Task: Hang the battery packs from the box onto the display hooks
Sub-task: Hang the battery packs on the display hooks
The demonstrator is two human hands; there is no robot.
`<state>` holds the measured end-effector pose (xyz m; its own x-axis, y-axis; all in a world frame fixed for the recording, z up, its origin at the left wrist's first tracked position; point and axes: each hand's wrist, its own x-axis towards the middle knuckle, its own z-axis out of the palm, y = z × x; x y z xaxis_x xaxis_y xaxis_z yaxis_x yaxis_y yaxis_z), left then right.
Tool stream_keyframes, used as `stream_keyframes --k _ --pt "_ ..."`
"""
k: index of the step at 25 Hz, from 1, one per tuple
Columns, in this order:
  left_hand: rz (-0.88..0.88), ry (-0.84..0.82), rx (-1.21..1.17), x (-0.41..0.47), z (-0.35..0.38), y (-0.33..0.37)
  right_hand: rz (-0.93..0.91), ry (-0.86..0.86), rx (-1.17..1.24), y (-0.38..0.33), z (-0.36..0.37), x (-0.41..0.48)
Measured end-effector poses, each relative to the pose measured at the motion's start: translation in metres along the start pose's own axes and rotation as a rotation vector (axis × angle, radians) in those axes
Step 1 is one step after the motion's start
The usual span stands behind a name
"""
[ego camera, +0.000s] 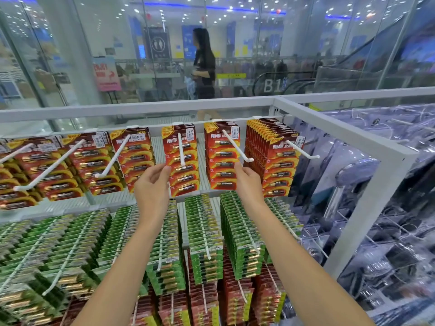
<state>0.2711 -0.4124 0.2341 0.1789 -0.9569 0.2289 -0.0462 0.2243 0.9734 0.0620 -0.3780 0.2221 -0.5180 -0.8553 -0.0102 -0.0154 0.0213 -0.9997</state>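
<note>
Red battery packs hang in stacks on white display hooks along the top row. My left hand (152, 184) is raised, and its fingertips touch the left edge of the front red pack (182, 175) on the middle hook (180, 147). My right hand (247, 182) is up beside the neighbouring red stack (220, 161), fingers against its right edge just under that hook's tip (249, 159). Neither hand carries a loose pack. No box is in view.
Green battery packs (202, 231) fill the hooks of the row below, with more red packs (237, 297) under them. A white metal frame (367, 147) bounds the rack on the right, with bagged goods beyond. A person walks behind the glass.
</note>
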Motion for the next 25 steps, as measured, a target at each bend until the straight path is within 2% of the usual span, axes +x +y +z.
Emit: stream_keyframes --k 6,13,18,23,25 --pt "-0.089 -0.096 -0.082 -0.064 -0.017 -0.008 -0.036 0.016 -0.173 0.033 -0.024 -0.057" --pt "-0.249 -0.386 -0.094 -0.163 0.006 -0.029 0.081 0.117 -0.209 0.095 -0.093 -0.168" --pt "-0.374 -0.641 -0.051 -0.228 0.047 -0.063 0.209 0.399 -0.243 0.157 -0.173 -0.245" --pt "-0.475 -0.916 0.109 -0.304 0.093 -0.111 0.449 0.708 -0.208 0.212 -0.239 -0.313" --pt "-0.497 -1.015 0.186 -0.336 0.112 -0.135 0.558 0.781 -0.18 0.229 -0.254 -0.335"
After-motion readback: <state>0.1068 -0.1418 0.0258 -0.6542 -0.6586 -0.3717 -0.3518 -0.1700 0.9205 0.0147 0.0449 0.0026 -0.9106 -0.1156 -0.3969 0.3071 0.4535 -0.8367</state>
